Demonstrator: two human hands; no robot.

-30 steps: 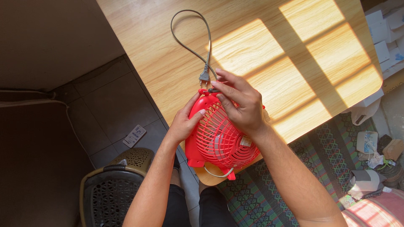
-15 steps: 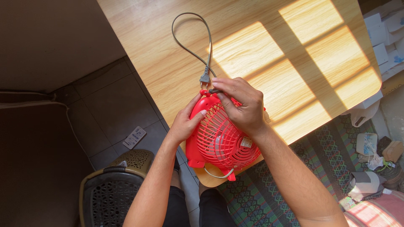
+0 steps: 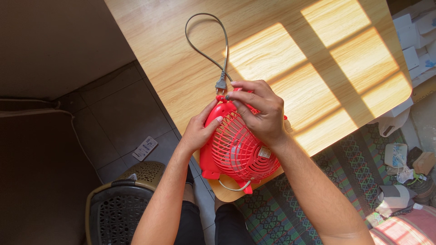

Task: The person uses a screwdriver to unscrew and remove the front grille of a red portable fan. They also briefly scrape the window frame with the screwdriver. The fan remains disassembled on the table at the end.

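Red plastic makes up the small fan [image 3: 236, 147], which lies grille-up at the near edge of the wooden table [image 3: 290, 59], partly overhanging it. The left hand [image 3: 198, 131] grips the fan's left rim, thumb on the grille, its other fingers hidden behind the casing. The right hand [image 3: 259, 109] lies over the top of the grille, its fingertips pinched at the fan's top edge; what they pinch is too small to make out. The right side of the fan is covered by that hand and wrist. A grey cord [image 3: 206, 36] loops across the table, its plug [image 3: 221, 84] just beside the fingertips. A dark basket [image 3: 120, 204] stands on the floor, cut off below.
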